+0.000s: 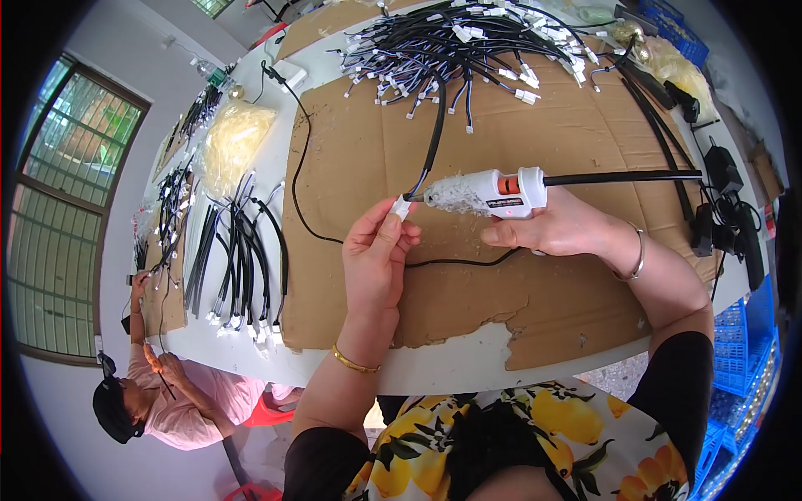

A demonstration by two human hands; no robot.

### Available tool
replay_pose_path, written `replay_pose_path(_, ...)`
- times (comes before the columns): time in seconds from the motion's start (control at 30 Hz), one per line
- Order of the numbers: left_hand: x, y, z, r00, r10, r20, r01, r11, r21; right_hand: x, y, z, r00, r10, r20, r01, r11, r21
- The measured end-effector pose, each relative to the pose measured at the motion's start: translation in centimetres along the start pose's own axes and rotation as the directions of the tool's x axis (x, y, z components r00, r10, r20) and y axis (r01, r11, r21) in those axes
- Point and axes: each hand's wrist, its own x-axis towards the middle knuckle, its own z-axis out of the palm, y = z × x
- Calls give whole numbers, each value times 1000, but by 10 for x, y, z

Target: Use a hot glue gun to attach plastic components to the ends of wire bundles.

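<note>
My left hand (380, 246) pinches a small white connector (402, 207) between thumb and fingers. From it a black-sleeved cable (435, 134) runs up toward the far pile. In my right hand (555, 230) is a white hot glue gun (484, 192), its body crusted with dried glue. A long black glue stick (622, 177) sticks out of its back end to the right. The gun's nozzle meets or nearly meets the wire end of the connector; I cannot tell which. Below, the gun's black cord (468, 260) crosses the cardboard (359, 150).
A large heap of cable harnesses (468, 50) lies at the far side. On the left are a bundle of sleeved cables (242, 259) and a bag of yellowish material (234, 138). Black adapters (723, 171) sit at the right edge, above blue crates (735, 342). Another person (180, 392) works at far left.
</note>
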Motion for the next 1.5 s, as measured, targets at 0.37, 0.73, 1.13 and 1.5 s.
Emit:
replay_pose_path(0.37,1,0,0,1000,-8,25,8,1000,-1,2,6,0,999,-38,14,36,994,100)
replay_pose_path(0.73,0,-1,0,1000,0,30,0,1000,14,-3,-6,-4,996,54,72,-49,996,-68)
replay_pose_path(1.13,1,-1,-1,1000,5,30,-5,1000,-1,-1,1,0,999,-50,5,48,982,183)
replay_pose_path(1.5,1,-1,-1,999,6,43,-6,1000,11,0,2,0,1000,-1,23,-1,996,91)
